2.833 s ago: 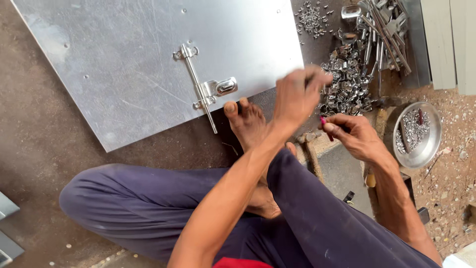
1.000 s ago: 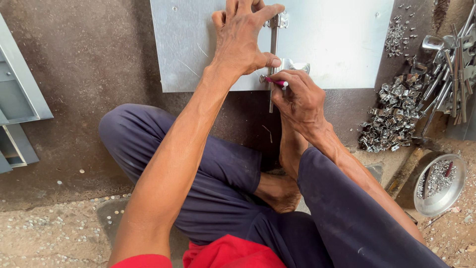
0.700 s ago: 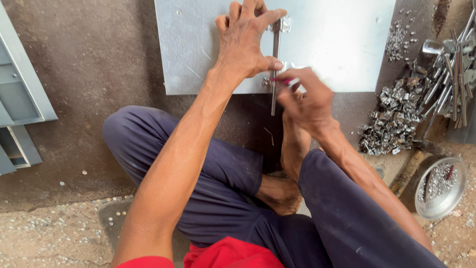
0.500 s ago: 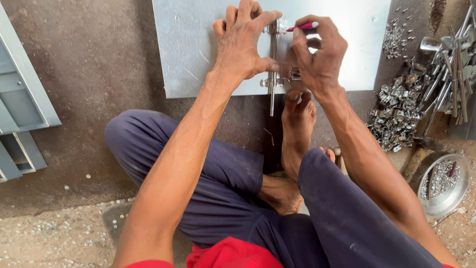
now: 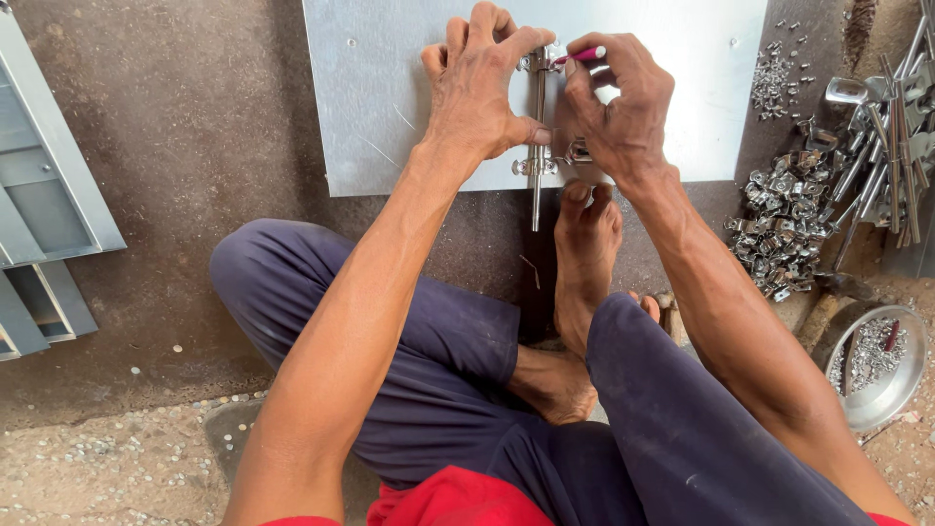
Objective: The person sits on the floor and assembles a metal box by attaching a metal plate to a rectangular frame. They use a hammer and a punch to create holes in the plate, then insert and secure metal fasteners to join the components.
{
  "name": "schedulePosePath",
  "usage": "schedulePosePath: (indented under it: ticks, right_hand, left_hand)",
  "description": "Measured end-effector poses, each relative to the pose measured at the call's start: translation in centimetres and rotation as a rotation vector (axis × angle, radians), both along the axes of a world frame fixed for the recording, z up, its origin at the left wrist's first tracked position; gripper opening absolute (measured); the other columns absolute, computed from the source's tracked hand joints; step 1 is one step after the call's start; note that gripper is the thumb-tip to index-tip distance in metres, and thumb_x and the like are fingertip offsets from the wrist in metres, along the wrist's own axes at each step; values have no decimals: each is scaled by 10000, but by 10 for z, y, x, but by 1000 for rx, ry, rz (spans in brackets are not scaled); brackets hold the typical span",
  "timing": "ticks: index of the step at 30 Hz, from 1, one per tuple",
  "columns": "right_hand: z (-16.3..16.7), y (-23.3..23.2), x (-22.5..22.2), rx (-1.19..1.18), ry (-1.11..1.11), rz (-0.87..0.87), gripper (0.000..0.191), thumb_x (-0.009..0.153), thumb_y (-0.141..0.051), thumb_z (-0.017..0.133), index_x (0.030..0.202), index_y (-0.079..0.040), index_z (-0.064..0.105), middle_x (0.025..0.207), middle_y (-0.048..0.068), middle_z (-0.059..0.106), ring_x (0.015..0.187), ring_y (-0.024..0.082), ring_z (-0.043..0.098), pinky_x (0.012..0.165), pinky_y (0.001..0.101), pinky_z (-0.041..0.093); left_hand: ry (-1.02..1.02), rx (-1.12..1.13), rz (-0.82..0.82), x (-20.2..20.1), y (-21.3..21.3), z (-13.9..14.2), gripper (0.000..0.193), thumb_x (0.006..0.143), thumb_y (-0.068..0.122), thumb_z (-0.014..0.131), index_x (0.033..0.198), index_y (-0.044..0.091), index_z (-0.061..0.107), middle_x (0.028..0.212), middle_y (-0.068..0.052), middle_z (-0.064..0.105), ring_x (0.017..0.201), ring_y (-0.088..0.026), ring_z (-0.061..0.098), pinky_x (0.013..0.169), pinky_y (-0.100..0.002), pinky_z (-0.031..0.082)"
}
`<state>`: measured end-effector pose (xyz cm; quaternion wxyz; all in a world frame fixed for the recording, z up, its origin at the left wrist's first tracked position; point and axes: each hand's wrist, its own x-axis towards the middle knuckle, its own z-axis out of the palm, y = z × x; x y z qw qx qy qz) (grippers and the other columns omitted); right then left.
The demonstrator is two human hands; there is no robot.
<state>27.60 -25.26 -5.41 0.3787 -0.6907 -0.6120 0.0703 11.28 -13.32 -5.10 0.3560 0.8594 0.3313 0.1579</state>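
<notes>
On a rough concrete floor (image 5: 195, 127), a bare foot (image 5: 582, 255) rests at the near edge of a metal sheet (image 5: 390, 107). On it, the left hand (image 5: 482, 93) presses flat against a sliding door bolt (image 5: 539, 127), while the right hand (image 5: 618, 107) pinches a pink marker (image 5: 581, 56) over the bolt's top bracket. Bolt parts (image 5: 789, 209) are heaped to the right.

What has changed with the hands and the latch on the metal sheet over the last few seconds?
The left hand came down from mid-air and now presses the bolt latch onto the metal sheet. The right hand carried the pink marker from the latch's lower bracket up to its top bracket. The foot stays at the sheet's edge.
</notes>
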Motion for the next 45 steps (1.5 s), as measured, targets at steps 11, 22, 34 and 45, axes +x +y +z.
schedulePosePath:
  ticks: [11, 22, 34, 45]
  right_hand:
    - [11, 13, -12, 27, 5, 81, 101, 1075, -26, 692, 1176, -23, 688, 1076, 107, 733, 903, 183, 748, 665, 242, 624]
    - [29, 13, -11, 19, 43, 128, 149, 1061, -7, 714, 1203, -28, 674, 1131, 127, 723, 958, 214, 747, 683, 271, 608]
    - [54, -70, 8, -670, 772, -581, 252, 966, -188, 634, 893, 27, 743, 689, 66, 630, 514, 80, 424, 450, 246, 298]
    - [86, -93, -17, -121, 325, -143, 137, 1046, -78, 677, 1179, -44, 686, 1108, 114, 728, 857, 167, 703, 674, 316, 572]
  left_hand:
    - [34, 11, 19, 3, 0, 1, 1063, 366, 189, 1025, 1338, 287, 606, 1210, 16, 518, 1150, -231, 464, 944, -486, 317]
    - [72, 23, 29, 6, 0, 7, 1056, 368, 238, 1023, 1328, 263, 584, 1252, 15, 530, 1173, -230, 468, 948, -475, 327]
    - [59, 17, 49, 12, -20, 28, 837, 529, 382, 1012, 1217, 203, 569, 1051, 2, 572, 996, -219, 538, 839, -441, 382]
    - [-176, -922, 319, -25, -37, 45, 356, 950, 474, 611, 1017, 171, 785, 1055, -19, 784, 924, -168, 746, 810, -375, 608]
